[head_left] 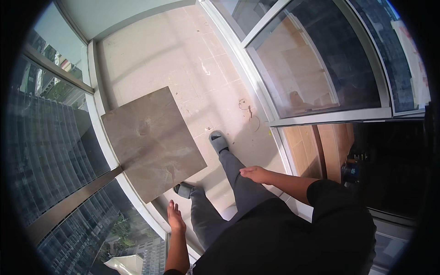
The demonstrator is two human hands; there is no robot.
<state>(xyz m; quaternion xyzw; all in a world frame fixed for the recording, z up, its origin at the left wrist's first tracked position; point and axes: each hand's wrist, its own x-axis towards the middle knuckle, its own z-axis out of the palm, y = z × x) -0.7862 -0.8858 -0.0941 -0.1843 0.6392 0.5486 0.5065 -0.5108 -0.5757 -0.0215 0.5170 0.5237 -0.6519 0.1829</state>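
A square grey-brown tile [153,142] lies flat on the paler tiled floor, beside the glazed wall on the left. My left hand [176,216] hangs just below the tile's near corner, fingers apart and holding nothing. Over my right leg is my right hand [254,174], fingers outstretched, touching no object that I can see. My feet in grey slides [217,140] stand near the tile, one by its near edge, the other to its right.
Glass panes in frames [57,128] run along the left, buildings and trees visible beyond. A white low wall [133,9] closes the far end. Sliding glass doors [311,64] line the right, with an opening lower right showing wood-coloured flooring [298,149] and a dark interior.
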